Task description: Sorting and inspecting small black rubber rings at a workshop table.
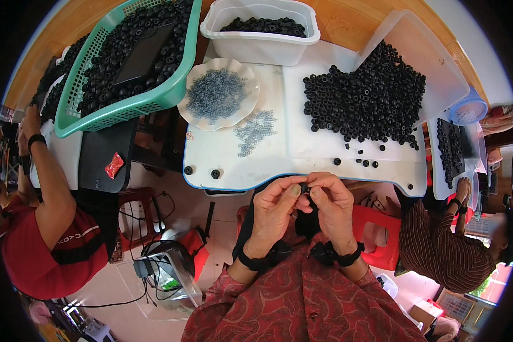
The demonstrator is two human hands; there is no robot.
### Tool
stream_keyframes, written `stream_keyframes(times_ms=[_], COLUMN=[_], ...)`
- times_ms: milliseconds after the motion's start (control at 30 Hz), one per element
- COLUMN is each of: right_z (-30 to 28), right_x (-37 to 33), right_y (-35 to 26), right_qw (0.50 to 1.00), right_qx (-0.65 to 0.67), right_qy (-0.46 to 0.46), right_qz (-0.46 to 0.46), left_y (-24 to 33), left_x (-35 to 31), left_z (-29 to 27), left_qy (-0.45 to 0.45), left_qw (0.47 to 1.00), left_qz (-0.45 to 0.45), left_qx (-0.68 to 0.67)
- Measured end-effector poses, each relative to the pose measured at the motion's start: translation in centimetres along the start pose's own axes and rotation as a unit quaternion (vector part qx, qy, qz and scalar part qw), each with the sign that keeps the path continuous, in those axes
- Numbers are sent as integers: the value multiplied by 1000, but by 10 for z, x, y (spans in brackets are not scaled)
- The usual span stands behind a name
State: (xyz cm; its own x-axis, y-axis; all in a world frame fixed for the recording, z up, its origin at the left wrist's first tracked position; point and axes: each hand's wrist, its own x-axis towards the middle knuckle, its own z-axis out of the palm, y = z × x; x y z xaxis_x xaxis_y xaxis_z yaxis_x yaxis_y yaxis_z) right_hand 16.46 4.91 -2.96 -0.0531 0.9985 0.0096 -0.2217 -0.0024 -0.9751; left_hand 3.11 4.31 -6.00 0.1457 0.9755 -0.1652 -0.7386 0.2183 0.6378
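My left hand (pixel 273 212) and my right hand (pixel 334 206) meet just off the table's front edge. Between their thumbs and fingertips they pinch a small black part (pixel 305 187), mostly covered by the fingers. A large heap of black round parts (pixel 370 97), some with a hole through them, spills from a tipped clear bin (pixel 439 62) onto the white table (pixel 233 171). Left of the heap, a scalloped white plate (pixel 187 113) holds small clear grey-blue rings, and more rings (pixel 256 131) lie loose beside it. Single black parts (pixel 215 174) sit near the front edge.
At the back stands a white tub (pixel 256 52) of black parts. A green basket (pixel 119 115) full of black parts, with a dark flat object on top, is at the left. Co-workers (pixel 57 228) sit on both sides. A red packet (pixel 114 165) lies on the left table.
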Motion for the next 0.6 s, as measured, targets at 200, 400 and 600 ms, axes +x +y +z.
stream_keyframes(times_ms=[200,400,600], right_z=[0,1,2], right_x=[1,0,6], right_y=[-6,-16,-17], right_qw=[987,976,965], right_qx=[-151,-215,-260], right_qy=[1,15,2], right_qz=[-56,2,-22], left_y=[-1,-1,1], left_x=[1,3,6], left_z=[-2,-6,-6], left_qy=[14,12,27], left_qw=[1000,997,993], left_qz=[18,34,40], left_qx=[12,72,104])
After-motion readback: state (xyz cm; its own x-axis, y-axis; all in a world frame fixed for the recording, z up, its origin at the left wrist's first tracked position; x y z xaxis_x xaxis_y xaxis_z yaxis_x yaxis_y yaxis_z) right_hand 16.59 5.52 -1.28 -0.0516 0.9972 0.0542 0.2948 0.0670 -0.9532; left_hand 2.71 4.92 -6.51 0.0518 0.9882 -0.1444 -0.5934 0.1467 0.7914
